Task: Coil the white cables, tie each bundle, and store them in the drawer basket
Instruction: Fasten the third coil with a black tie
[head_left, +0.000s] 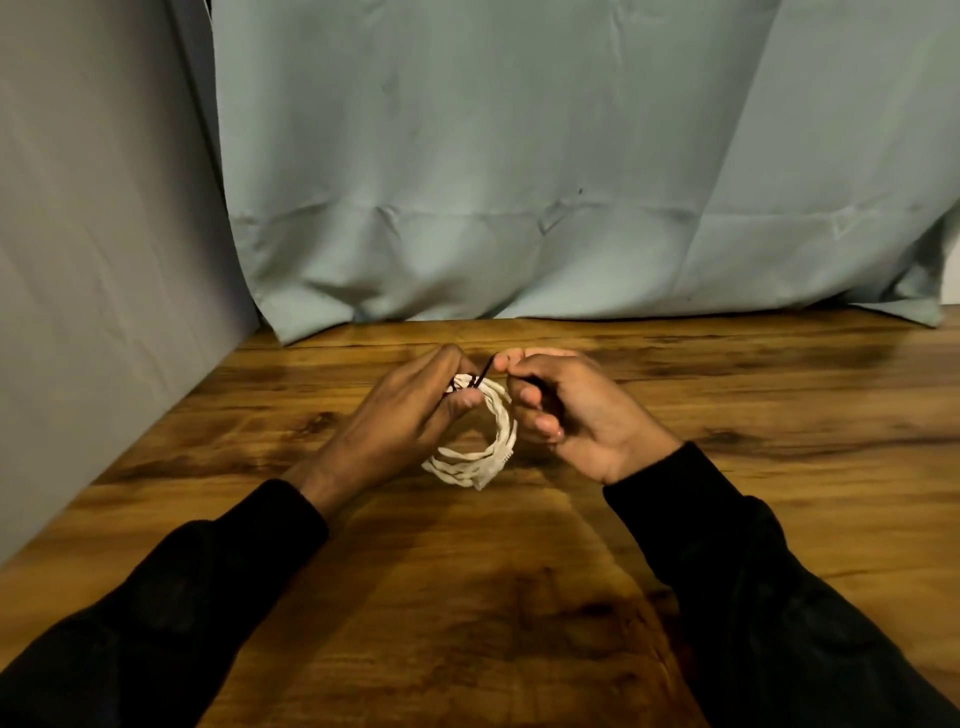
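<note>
Above the wooden table (779, 415), a coiled white cable (480, 457) is being held between both hands; no writing is readable. Its far side is being gripped by the left hand (415, 405), fingers curled. A thin dark tie (483, 373) is being pinched by the right hand (566, 405). Pale drapes (519, 182) are hanging behind.

a wooden table (519, 597) backed by pale blue cloth (519, 156).

Bare wooden table (779, 415) lies open right of and before the hands. A grey board (104, 260) closes the left side; a draped cloth (519, 182) closes the rear.
</note>
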